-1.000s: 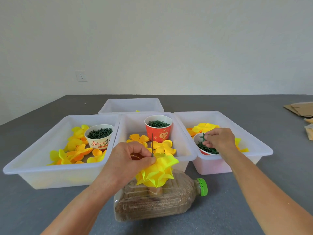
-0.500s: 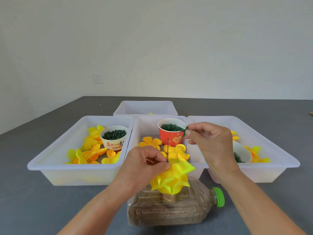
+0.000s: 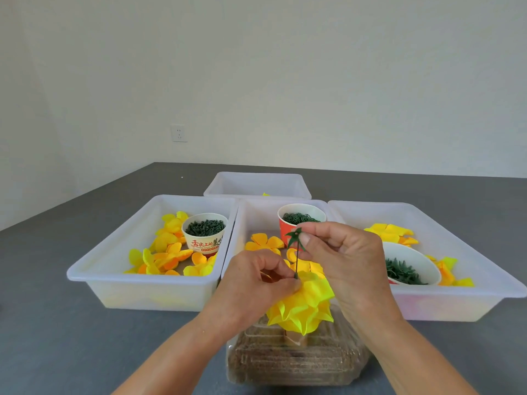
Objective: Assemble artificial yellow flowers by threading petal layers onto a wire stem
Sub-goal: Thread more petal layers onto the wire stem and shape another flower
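A thin green wire stem point(image 3: 297, 259) stands upright out of a stack of bright yellow petal layers point(image 3: 302, 306). My left hand point(image 3: 256, 283) pinches the petal stack at the base of the wire. My right hand point(image 3: 339, 252) pinches a small green star-shaped calyx piece point(image 3: 295, 237) at the tip of the wire. The flower sits over a clear plastic bottle point(image 3: 293, 360) lying on its side, filled with brown grains.
Three white tubs stand side by side: the left tub point(image 3: 114, 269) with yellow petals and a white cup point(image 3: 204, 233) of green parts, the middle tub point(image 3: 251, 212) with a red cup point(image 3: 301, 220), the right tub point(image 3: 484, 269) with a white bowl point(image 3: 410, 266). A fourth tub point(image 3: 256, 183) sits behind.
My right hand lifted a green calyx from the right tub's bowl and brought it left to the top of the wire. My left hand kept holding the petals.
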The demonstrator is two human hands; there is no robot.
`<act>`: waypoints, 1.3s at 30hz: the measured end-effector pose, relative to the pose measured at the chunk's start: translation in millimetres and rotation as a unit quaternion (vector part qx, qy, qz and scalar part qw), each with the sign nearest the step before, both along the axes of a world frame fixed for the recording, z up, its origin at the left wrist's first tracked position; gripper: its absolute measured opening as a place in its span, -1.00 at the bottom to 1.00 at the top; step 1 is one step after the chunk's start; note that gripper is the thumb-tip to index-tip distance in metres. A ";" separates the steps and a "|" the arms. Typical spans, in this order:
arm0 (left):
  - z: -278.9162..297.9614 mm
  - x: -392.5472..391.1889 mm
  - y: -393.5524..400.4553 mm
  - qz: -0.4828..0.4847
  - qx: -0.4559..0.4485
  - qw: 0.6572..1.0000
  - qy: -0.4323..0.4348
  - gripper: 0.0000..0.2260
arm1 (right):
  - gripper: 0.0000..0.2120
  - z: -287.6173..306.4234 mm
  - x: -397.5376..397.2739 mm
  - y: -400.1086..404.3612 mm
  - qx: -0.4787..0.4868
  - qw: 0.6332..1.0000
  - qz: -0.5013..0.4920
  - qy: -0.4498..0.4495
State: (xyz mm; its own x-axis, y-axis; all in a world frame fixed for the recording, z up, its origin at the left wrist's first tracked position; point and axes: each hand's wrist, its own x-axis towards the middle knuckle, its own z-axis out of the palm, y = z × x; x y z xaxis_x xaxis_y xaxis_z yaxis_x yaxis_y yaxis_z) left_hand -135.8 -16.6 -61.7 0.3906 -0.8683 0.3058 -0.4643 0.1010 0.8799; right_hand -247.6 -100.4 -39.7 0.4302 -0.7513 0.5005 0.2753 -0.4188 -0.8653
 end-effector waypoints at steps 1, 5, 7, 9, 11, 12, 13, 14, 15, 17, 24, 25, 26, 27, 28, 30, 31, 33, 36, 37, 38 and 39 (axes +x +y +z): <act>-0.2 0.2 -0.1 0.000 -0.002 1.000 -0.003 -0.76 | -0.71 -0.4 -1.2 0.8 0.001 1.000 0.002 -0.004; -0.2 0.5 -0.3 0.000 -0.007 1.000 -0.007 -0.78 | -0.75 -2.3 -5.3 1.9 0.004 1.000 0.009 -0.026; -0.6 0.4 -0.4 0.001 -0.008 1.000 -0.010 -0.77 | -0.74 -3.5 -6.5 2.5 -0.008 0.999 0.014 -0.030; -0.6 0.2 -0.1 0.002 -0.009 1.000 -0.012 -0.77 | -0.72 -5.4 -7.1 3.5 -0.027 0.999 0.017 -0.023; -0.6 0.1 0.0 0.004 -0.012 1.000 -0.014 -0.78 | -0.71 -7.4 -7.5 3.6 -0.044 0.999 0.012 -0.016; -0.6 -0.1 -0.1 0.005 -0.013 1.000 -0.016 -0.78 | -0.69 -8.7 -7.6 3.3 -0.054 0.998 0.006 -0.013; -0.5 -0.3 -0.1 0.005 -0.014 1.000 -0.018 -0.78 | -0.67 -9.6 -7.7 3.3 -0.066 0.998 -0.002 -0.009; -0.6 -0.4 -0.2 0.006 -0.015 1.000 -0.019 -0.77 | -0.65 -10.7 -8.2 3.2 -0.083 0.996 -0.011 -0.006; -0.6 -0.4 -0.1 0.006 -0.015 1.000 -0.021 -0.77 | -0.64 -12.0 -8.8 3.0 -0.106 0.994 -0.021 -0.003; -0.7 -0.3 0.0 0.006 -0.015 1.000 -0.023 -0.77 | -0.64 -15.0 -10.0 3.1 -0.164 0.985 -0.046 0.006; -0.3 -0.2 -0.2 0.002 -0.018 1.000 -0.003 -0.78 | -0.65 -21.9 -15.4 1.1 -0.195 0.979 -0.037 0.038; -0.7 -0.2 0.0 -0.001 -0.018 1.000 0.010 -0.79 | -0.63 -21.3 -16.4 1.3 -0.182 0.982 -0.025 0.040; -1.1 -0.3 0.2 -0.005 -0.017 1.000 0.025 -0.80 | -0.63 -20.5 -17.4 1.1 -0.164 0.986 -0.009 0.039; -1.3 -0.3 0.6 -0.010 -0.016 0.999 0.040 -0.81 | -0.64 -19.4 -18.2 1.0 -0.143 0.989 0.008 0.037; -1.4 -0.2 1.0 -0.015 -0.016 0.998 0.052 -0.81 | -0.68 -18.1 -18.7 0.9 -0.121 0.992 0.024 0.034; -1.2 -0.5 1.9 -0.022 -0.015 0.998 0.065 -0.81 | -0.78 -14.9 -18.0 1.4 -0.079 0.995 0.046 0.031; -0.9 -0.8 2.1 -0.022 -0.015 0.997 0.068 -0.81 | -0.80 -13.7 -16.9 1.8 -0.055 0.997 0.052 0.027; -0.5 -1.3 1.4 -0.017 -0.015 0.997 0.073 -0.81 | -0.79 -12.2 -14.3 2.3 -0.007 0.998 0.062 0.018; -0.4 -1.9 1.7 -0.015 -0.018 0.995 0.098 -0.83 | -0.75 -10.5 -12.8 2.1 0.013 0.997 0.063 0.033; -0.3 -1.8 2.3 -0.019 -0.019 0.993 0.111 -0.87 | -0.74 -10.1 -13.1 1.7 0.010 0.997 0.063 0.047; -0.2 -1.7 2.8 -0.023 -0.019 0.992 0.123 -0.91 | -0.74 -10.0 -13.6 1.3 0.006 0.996 0.062 0.061; -0.1 -1.7 3.5 -0.027 -0.018 0.990 0.135 -0.94 | -0.74 -9.9 -14.2 1.0 0.003 0.995 0.062 0.075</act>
